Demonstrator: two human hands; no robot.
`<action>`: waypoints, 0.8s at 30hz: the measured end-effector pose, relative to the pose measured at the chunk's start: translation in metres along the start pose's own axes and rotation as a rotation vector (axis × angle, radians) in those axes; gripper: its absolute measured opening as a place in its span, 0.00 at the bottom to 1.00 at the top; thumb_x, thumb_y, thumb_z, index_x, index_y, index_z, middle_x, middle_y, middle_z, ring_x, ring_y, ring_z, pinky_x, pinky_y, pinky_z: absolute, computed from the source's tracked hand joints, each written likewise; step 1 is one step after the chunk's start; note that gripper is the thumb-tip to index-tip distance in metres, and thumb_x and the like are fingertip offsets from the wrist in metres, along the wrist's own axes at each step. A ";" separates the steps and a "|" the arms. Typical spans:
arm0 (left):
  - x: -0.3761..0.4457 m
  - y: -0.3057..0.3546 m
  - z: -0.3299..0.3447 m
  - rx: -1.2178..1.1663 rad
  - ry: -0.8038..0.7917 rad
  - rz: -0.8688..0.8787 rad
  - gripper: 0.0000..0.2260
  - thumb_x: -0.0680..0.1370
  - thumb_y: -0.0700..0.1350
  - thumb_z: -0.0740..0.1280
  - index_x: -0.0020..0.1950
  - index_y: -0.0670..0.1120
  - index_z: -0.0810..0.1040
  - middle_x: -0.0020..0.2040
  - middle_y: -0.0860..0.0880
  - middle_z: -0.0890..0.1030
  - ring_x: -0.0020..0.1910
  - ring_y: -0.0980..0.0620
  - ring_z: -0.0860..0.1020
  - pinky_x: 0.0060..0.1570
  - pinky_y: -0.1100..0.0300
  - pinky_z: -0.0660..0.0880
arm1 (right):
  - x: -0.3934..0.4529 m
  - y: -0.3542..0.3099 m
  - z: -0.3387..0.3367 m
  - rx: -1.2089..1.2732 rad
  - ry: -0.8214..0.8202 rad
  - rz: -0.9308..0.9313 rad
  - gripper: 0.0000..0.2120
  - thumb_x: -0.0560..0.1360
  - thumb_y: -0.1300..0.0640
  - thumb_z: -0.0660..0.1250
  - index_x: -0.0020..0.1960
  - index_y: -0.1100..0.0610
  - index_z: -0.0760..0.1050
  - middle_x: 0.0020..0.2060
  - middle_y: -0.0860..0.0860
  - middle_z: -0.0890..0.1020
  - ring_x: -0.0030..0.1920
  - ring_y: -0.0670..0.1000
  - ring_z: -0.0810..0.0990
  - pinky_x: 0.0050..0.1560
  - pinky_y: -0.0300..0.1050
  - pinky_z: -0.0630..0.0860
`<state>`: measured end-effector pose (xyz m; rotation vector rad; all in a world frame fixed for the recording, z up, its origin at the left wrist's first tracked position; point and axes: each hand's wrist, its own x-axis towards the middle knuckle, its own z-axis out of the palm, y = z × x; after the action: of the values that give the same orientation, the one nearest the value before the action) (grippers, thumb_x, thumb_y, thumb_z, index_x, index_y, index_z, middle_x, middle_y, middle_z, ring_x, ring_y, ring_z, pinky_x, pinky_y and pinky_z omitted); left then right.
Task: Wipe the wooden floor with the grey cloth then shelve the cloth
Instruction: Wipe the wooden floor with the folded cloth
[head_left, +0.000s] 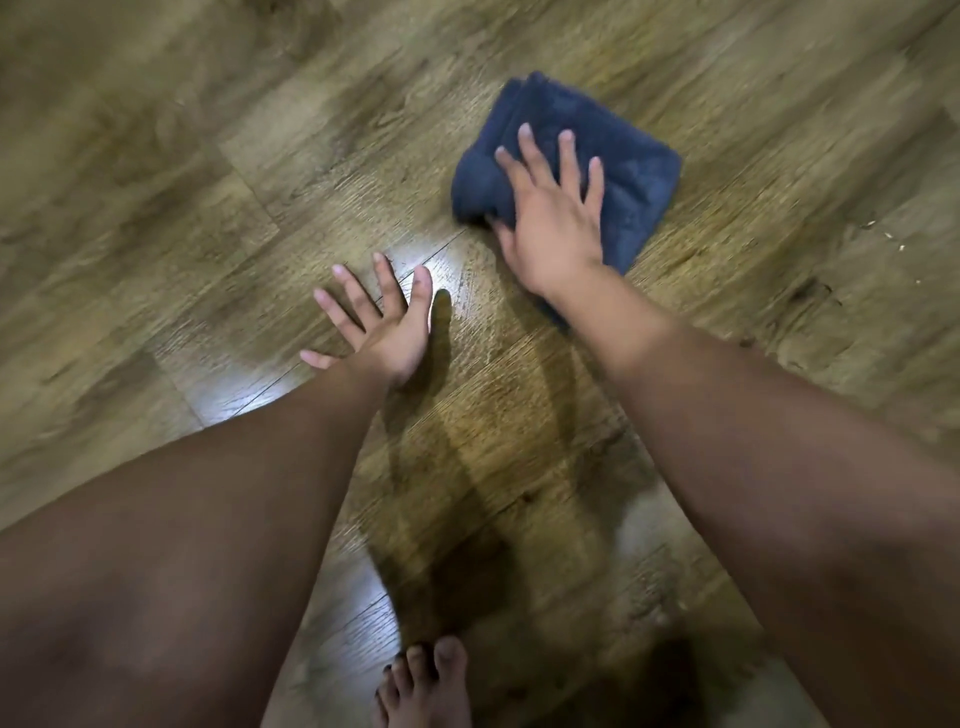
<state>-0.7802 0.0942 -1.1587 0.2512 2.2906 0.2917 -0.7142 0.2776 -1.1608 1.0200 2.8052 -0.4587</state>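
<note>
Folded dark grey terry cloth (592, 156) flat on brown wooden plank floor (260, 156), under right hand (553, 218), fingers spread flat on it, not clenched. Left hand (382, 319) splayed, empty, beside cloth.

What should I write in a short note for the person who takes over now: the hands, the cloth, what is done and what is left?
Right hand: flat, fingers spread, pressing on the folded cloth on the wooden floor; it does not grip it.
Left hand: open, holding nothing, fingers spread just over or on the floor; contact unclear.
A bare foot is at the bottom edge.
Small pale crumbs lie to the right of the cloth.
Done: wiping is under way.
Left: finish wiping, probably the crumbs too, then shelve the cloth. No shelf is in view.
</note>
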 end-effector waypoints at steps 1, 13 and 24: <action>0.002 -0.001 0.000 -0.011 0.001 -0.003 0.41 0.63 0.82 0.33 0.76 0.72 0.37 0.81 0.55 0.32 0.78 0.46 0.29 0.62 0.21 0.31 | -0.017 -0.001 0.002 -0.041 0.002 -0.080 0.33 0.79 0.45 0.64 0.81 0.47 0.57 0.82 0.47 0.52 0.81 0.60 0.46 0.78 0.64 0.43; 0.006 -0.005 0.002 0.038 0.001 -0.014 0.44 0.56 0.85 0.29 0.71 0.74 0.30 0.76 0.57 0.24 0.75 0.48 0.23 0.59 0.22 0.28 | -0.229 0.020 0.055 -0.196 -0.135 -0.731 0.41 0.70 0.43 0.73 0.79 0.49 0.61 0.81 0.51 0.58 0.81 0.60 0.52 0.78 0.63 0.45; 0.013 -0.011 0.009 0.112 0.080 -0.010 0.45 0.60 0.86 0.35 0.75 0.72 0.36 0.81 0.54 0.34 0.79 0.44 0.31 0.60 0.21 0.33 | -0.058 0.046 0.004 0.014 0.036 0.001 0.32 0.78 0.42 0.63 0.80 0.43 0.59 0.81 0.44 0.55 0.81 0.55 0.50 0.76 0.60 0.51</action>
<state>-0.7828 0.0887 -1.1769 0.2899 2.3905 0.1710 -0.6404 0.2747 -1.1632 1.0420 2.8369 -0.4651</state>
